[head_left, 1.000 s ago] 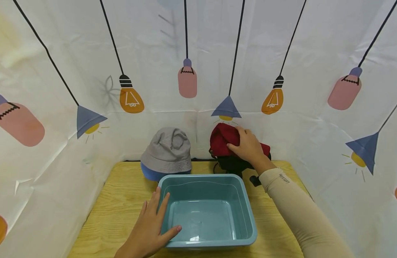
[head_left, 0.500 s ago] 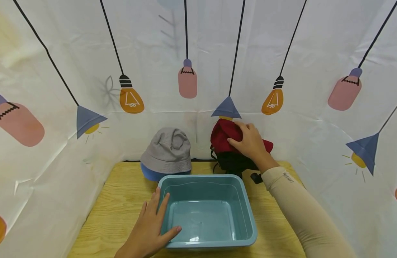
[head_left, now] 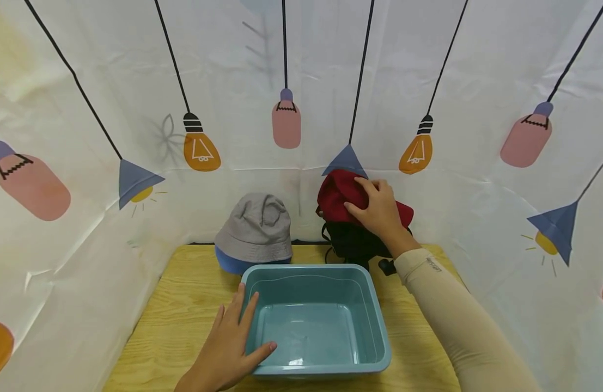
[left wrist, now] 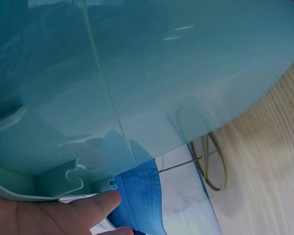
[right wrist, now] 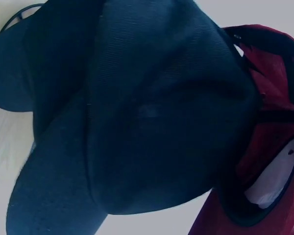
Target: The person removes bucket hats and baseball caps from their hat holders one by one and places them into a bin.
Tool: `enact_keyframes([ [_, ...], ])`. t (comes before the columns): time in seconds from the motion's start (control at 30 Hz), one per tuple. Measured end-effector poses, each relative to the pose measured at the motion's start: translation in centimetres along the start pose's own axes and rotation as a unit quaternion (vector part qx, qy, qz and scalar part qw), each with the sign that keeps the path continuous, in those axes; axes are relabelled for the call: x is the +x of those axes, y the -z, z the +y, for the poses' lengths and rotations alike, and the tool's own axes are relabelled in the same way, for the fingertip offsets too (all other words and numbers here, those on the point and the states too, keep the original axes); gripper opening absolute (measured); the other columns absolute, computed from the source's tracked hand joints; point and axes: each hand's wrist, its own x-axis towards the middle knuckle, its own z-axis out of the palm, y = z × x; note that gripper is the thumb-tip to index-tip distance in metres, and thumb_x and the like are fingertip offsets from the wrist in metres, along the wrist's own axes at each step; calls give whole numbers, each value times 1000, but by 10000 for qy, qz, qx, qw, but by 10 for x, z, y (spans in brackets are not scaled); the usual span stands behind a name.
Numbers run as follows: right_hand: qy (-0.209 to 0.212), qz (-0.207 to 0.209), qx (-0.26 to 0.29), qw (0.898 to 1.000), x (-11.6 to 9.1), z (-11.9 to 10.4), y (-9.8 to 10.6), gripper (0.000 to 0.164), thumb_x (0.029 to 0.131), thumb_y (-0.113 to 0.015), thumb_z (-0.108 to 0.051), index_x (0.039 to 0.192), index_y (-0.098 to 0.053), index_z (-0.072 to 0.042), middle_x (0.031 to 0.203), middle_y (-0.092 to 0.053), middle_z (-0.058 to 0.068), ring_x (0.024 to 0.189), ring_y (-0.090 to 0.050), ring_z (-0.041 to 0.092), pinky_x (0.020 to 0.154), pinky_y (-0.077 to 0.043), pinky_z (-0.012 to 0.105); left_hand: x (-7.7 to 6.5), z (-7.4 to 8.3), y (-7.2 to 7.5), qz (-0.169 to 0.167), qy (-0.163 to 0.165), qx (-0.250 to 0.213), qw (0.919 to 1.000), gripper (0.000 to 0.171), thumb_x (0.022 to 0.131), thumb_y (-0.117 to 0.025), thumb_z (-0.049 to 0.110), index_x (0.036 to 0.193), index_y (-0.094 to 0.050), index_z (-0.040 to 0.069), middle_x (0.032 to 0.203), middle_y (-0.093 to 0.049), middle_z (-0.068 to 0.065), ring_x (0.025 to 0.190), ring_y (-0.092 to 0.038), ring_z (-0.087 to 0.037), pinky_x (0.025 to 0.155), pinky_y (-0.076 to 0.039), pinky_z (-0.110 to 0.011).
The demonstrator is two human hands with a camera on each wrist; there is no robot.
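Note:
My right hand (head_left: 379, 209) pinches the crown of a red baseball cap (head_left: 334, 197), fingers behind and thumb in front. Below the red cap is a black cap (head_left: 349, 242). The right wrist view shows the black cap's crown (right wrist: 157, 107) close up, with the red cap's inside (right wrist: 272, 73) at its right. My left hand (head_left: 225, 345) rests with spread, straight fingers over the left rim of a blue-green plastic basin (head_left: 321, 371). The left wrist view shows the basin's outer wall (left wrist: 161, 63) and part of the left hand (left wrist: 44, 215) at its edge.
A grey bucket hat (head_left: 257, 228) sits on a blue hat (head_left: 235, 264) behind the basin's left corner. A wire loop (left wrist: 221, 171) stands on the wooden table (head_left: 159, 310). White sheeting (head_left: 301, 212) printed with lamps rises behind and at both sides.
My right hand has raised the red cap, and more of the black cap shows beneath it. The left hand and the basin stay in place.

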Motion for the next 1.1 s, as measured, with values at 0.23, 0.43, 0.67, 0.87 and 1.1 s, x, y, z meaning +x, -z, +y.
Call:
enact_keyframes([
  [0.23,119,233,175,9995,-3,-5,15,70,87,-81,-44,149,-55,-26,131,-53,18,117,-50,35,87,-56,54,1,1,1,-3,23,-5,10000,101,91,-54,79,165,-30,14,172,-15,-20,151,-37,-40,112,-31,-74],
  [0.43,274,358,222,9987,-14,-12,28,71,86,-82,-42,150,-55,-25,128,-55,18,115,-50,33,85,-53,52,1,1,1,-72,80,-24,9999,102,91,-53,80,165,-30,14,172,-14,-20,147,-42,-42,113,-31,-74],
  [0.67,634,467,474,9958,-31,-23,36,72,83,-86,-39,148,-58,-24,125,-56,17,112,-52,30,82,-53,48,1,1,1,-92,144,-8,9999,105,90,-51,82,165,-28,13,172,-14,-20,144,-46,-42,112,-33,-74],
  [0.87,889,532,621,9927,-49,-38,43,74,80,-88,-37,147,-60,-25,123,-58,15,108,-53,27,77,-56,46,1,2,2,-25,140,-7,9999,109,89,-52,82,166,-23,10,172,-15,-19,146,-45,-40,112,-33,-73],
  [1.1,1028,529,799,9901,-68,-50,46,75,78,-90,-34,146,-60,-24,124,-59,13,104,-55,25,74,-55,45,0,1,2,-15,193,26,9998,110,89,-52,83,166,-23,10,173,-14,-17,146,-45,-39,112,-34,-73],
])
